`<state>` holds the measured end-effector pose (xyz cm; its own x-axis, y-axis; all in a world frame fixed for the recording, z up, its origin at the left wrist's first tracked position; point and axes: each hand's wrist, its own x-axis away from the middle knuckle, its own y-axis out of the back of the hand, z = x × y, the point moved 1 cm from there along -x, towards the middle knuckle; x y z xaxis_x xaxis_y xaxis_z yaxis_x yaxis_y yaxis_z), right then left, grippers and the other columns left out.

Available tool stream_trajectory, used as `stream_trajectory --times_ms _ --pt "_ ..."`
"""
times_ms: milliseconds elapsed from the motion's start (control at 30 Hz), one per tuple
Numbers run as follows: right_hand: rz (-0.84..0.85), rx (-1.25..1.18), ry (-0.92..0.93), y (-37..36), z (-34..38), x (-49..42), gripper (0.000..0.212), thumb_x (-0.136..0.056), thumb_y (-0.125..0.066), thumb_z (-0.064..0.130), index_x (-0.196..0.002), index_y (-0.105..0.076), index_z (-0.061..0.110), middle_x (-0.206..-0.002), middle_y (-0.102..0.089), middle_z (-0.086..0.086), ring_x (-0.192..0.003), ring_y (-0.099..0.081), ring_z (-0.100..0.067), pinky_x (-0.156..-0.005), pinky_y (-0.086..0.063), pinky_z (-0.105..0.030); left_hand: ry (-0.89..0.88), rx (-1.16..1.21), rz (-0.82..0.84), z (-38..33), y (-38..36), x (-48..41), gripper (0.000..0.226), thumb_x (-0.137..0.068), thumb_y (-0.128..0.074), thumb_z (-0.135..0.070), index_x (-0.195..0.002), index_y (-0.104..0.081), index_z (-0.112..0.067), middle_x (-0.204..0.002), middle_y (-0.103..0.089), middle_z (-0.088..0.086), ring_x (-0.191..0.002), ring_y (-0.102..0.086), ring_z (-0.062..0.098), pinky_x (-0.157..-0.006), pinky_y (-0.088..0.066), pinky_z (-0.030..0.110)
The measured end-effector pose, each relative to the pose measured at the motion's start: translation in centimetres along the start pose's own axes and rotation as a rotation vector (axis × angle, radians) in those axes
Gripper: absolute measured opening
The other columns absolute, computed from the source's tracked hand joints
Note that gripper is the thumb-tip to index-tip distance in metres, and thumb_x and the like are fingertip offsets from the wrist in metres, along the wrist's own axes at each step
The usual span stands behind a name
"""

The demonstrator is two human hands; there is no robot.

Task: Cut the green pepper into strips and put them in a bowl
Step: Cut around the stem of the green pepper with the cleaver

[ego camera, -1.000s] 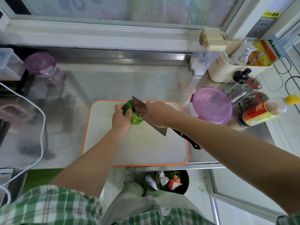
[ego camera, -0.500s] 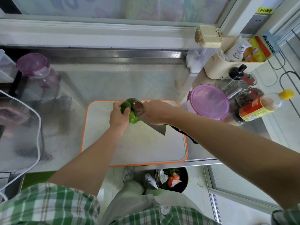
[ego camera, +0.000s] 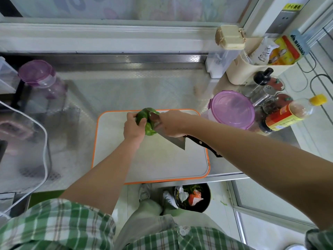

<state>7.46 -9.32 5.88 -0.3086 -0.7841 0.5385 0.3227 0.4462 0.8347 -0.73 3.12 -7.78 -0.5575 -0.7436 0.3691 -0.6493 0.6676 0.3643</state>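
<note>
While the knife [ego camera: 177, 142] is in the pepper [ego camera: 150, 130], mind your fingers

Left grip [ego camera: 134, 128] wraps the pepper. Right grip [ego camera: 172, 124] is curled round the knife well forward, handle [ego camera: 203, 145] trailing behind. I'd curl the left grip back from the edge and press straight down. Pepper sits at the far edge of the cutting board [ego camera: 162, 165], long axis running away from the body, leaning slightly left; stem end hidden.

The glossy green bell pepper [ego camera: 150, 129] shows against my white plastic cutting board [ego camera: 162, 163], which is rimmed in orange. The steel kitchen knife [ego camera: 177, 142] is silver with a black handle. Right of the board, the round plastic container lid [ego camera: 232, 109] is translucent purple, and the clear plastic bottle [ego camera: 288, 114] has a yellow cap and red label. My shirt sleeve [ego camera: 54, 224] is green-and-white plaid.
</note>
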Motion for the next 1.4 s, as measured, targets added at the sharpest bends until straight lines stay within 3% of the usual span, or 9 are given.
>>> stream_trajectory --times_ms 100,233,333,467,600,767,1067,1233,1400 --pt "0.055 0.021 0.011 -0.1 0.1 0.5 0.024 -0.096 -0.033 0.012 -0.108 -0.054 0.009 -0.094 -0.058 -0.01 -0.079 -0.052 -0.026 -0.058 -0.036 -0.029 0.007 0.019 0.009 0.0 0.0 0.0 0.02 -0.092 -0.059 -0.027 -0.105 -0.044 -0.026 -0.101 -0.056 0.006 -0.104 -0.061 0.036 -0.086 -0.054 0.054" --pt "0.034 -0.098 -0.015 1.0 0.0 1.6 0.012 -0.097 -0.036 0.021 -0.096 -0.044 0.013 -0.101 -0.06 -0.016 -0.091 -0.055 -0.032 -0.069 -0.037 -0.032 0.038 0.058 0.075 0.1 0.7 0.0 0.033 -0.082 -0.057 -0.04 -0.109 -0.043 -0.026 -0.103 -0.057 0.007 -0.108 -0.06 0.035 -0.09 -0.053 0.054" --pt "-0.018 -0.2 -0.042 1.6 -0.8 2.4 0.029 -0.099 -0.039 0.03 -0.107 -0.052 0.006 -0.108 -0.062 -0.016 -0.099 -0.057 -0.033 -0.072 -0.037 -0.032 0.049 0.033 0.117 -0.4 0.9 0.2 0.039 -0.092 -0.057 -0.032 -0.125 -0.04 -0.02 -0.114 -0.056 0.012 -0.108 -0.06 0.035 -0.086 -0.055 0.054" --pt "-0.15 -0.339 -0.144 1.6 -2.8 2.5 0.022 -0.094 -0.049 0.024 -0.103 -0.059 0.006 -0.111 -0.062 -0.016 -0.099 -0.058 -0.031 -0.081 -0.046 -0.035 0.042 -0.063 0.162 -0.2 1.5 0.7 0.062 -0.073 -0.058 -0.051 -0.131 -0.039 -0.043 -0.114 -0.061 0.004 -0.103 -0.064 0.035 -0.091 -0.053 0.051" --pt "-0.096 -0.298 -0.16 -0.6 -2.8 1.6 0.024 -0.094 -0.05 0.032 -0.091 -0.058 0.009 -0.093 -0.062 -0.012 -0.088 -0.06 -0.031 -0.065 -0.038 -0.031 0.14 -0.166 0.153 0.0 1.8 1.9 0.048 -0.076 -0.062 -0.048 -0.113 -0.036 -0.031 -0.102 -0.061 0.006 -0.097 -0.064 0.033 -0.091 -0.052 0.046" --pt "-0.174 -0.251 -0.209 -1.5 -2.6 1.2 0.016 -0.092 -0.048 0.028 -0.091 -0.052 0.013 -0.083 -0.053 -0.005 -0.081 -0.056 -0.028 -0.048 -0.027 -0.027 0.152 -0.113 0.031 -0.6 2.1 2.0 0.079 -0.056 -0.068 -0.059 -0.109 -0.038 -0.008 -0.109 -0.053 0.008 -0.102 -0.061 0.032 -0.082 -0.057 0.048" --pt "-0.146 -0.193 -0.191 -0.4 -1.3 1.8 0.029 -0.095 -0.045 0.035 -0.097 -0.056 0.009 -0.083 -0.058 -0.005 -0.075 -0.053 -0.027 -0.045 -0.026 -0.026 0.194 -0.064 0.083 0.2 1.1 2.5 0.042 -0.077 -0.07 -0.037 -0.113 -0.053 -0.021 -0.124 -0.04 0.012 -0.11 -0.054 0.033 -0.068 -0.062 0.044" --pt "-0.19 -0.168 -0.197 -0.3 -0.5 1.4 0.027 -0.094 -0.045 0.021 -0.116 -0.054 0.009 -0.109 -0.062 -0.009 -0.101 -0.06 -0.031 -0.063 -0.038 -0.028 0.197 -0.065 0.064 0.0 1.1 2.4 0.035 -0.077 -0.07 -0.036 -0.106 -0.055 -0.023 -0.123 -0.044 0.013 -0.11 -0.054 0.032 -0.064 -0.062 0.043" --pt "-0.244 -0.05 -0.204 -0.7 -0.3 0.7 0.023 -0.096 -0.049 0.024 -0.117 -0.052 0.014 -0.113 -0.062 -0.006 -0.103 -0.061 -0.028 -0.061 -0.034 -0.027 0.195 -0.106 0.067 -0.1 1.2 2.1 0.038 -0.069 -0.068 -0.042 -0.101 -0.057 -0.025 -0.12 -0.048 0.013 -0.105 -0.057 0.032 -0.061 -0.062 0.043"
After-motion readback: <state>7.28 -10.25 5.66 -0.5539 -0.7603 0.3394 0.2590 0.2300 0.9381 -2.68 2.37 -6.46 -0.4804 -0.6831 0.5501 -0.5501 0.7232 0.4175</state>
